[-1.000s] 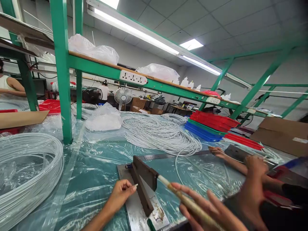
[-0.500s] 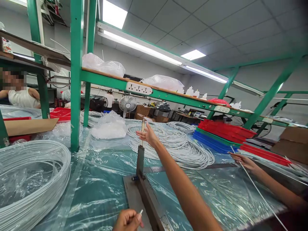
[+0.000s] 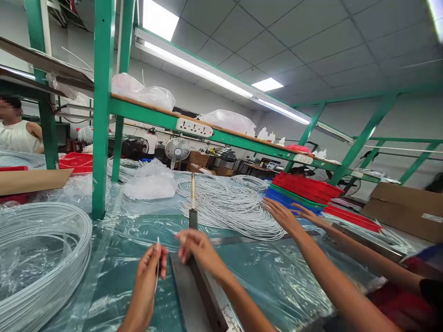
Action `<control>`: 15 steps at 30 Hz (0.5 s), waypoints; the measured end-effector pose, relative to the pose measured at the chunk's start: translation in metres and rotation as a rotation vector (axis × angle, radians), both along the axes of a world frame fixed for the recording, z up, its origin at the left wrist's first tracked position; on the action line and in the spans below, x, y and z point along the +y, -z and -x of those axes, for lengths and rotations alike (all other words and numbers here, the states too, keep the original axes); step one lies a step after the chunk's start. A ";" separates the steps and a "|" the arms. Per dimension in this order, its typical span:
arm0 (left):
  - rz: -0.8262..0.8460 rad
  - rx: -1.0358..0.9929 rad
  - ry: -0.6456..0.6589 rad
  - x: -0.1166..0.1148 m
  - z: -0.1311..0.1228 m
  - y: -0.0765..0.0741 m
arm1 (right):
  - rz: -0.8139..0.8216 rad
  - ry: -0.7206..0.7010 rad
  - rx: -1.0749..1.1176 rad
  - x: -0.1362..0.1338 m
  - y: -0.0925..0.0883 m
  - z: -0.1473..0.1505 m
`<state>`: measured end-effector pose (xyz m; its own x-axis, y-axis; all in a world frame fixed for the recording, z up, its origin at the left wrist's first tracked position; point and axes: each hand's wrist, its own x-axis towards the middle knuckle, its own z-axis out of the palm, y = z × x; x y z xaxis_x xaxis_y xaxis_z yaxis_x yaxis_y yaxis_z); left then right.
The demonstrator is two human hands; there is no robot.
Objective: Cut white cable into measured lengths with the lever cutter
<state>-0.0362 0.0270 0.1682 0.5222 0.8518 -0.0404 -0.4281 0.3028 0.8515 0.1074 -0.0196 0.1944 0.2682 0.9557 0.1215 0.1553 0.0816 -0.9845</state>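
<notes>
From here I see that the sheet is glossy, wrinkled plastic, the cutter base dull metal, and the big box matt cardboard.

white wire, green post, red trays

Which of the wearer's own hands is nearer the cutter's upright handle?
Right. The right grip is just below the handle in the picture, over the cutter; the left grip is lower and farther left, pinching a thin white strand.

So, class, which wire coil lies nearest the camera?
The big coil at front left, low in the picture; the other coils lie farther back.
</notes>
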 end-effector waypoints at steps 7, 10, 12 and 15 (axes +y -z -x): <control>-0.004 -0.221 0.059 -0.028 -0.032 -0.031 | 0.241 -0.377 0.253 -0.063 0.083 0.058; -0.356 0.092 0.327 -0.038 -0.031 -0.035 | 0.041 -0.085 0.337 -0.072 0.077 0.035; -0.659 0.390 0.524 -0.037 -0.017 -0.036 | -0.080 0.249 0.414 -0.087 0.061 -0.003; -0.983 0.762 0.737 -0.027 0.009 -0.034 | -0.229 0.693 0.500 -0.124 0.040 -0.075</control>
